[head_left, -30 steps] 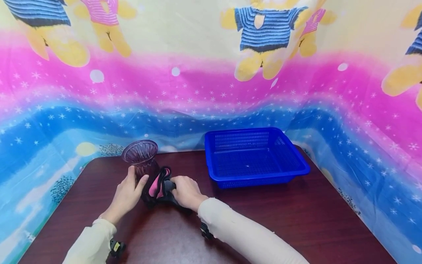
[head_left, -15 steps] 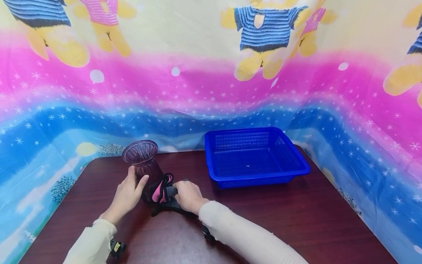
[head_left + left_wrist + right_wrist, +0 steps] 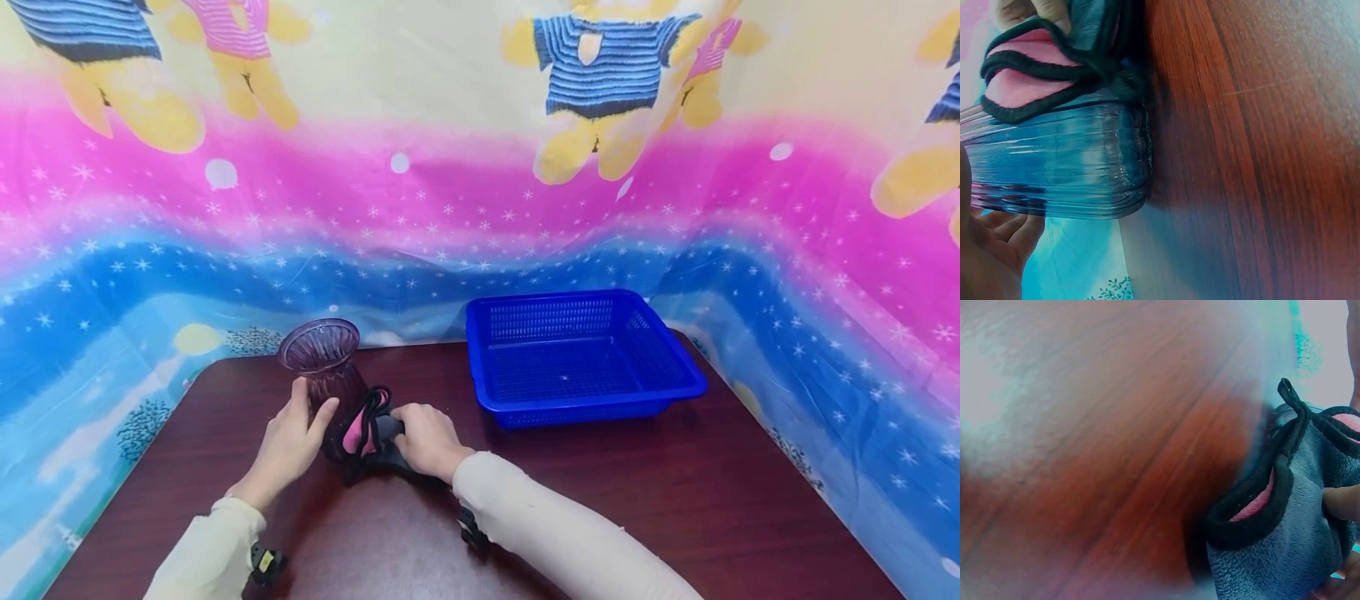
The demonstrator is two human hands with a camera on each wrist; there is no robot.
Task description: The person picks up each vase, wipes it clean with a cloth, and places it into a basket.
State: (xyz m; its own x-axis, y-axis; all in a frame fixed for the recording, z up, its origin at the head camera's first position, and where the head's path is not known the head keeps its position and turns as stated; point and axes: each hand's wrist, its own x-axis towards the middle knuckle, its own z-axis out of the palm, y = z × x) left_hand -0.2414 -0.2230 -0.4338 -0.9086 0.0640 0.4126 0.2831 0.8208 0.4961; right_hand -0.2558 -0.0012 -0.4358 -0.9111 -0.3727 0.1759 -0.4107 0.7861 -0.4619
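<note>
A person seems to be wiping a purple vase (image 3: 339,385).
Left of the frame's middle, the left hand (image 3: 287,442) holds it; the right hand (image 3: 429,440) grips a gray-and-pink cloth (image 3: 362,435) against it. More wiping likely needs a steady hold.

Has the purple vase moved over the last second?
No: in the head view, the purple vase shows no shift either way against the blue basket.

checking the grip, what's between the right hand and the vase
A gray and pink cloth lies between the right hand and the vase, shown in the head view.
</note>
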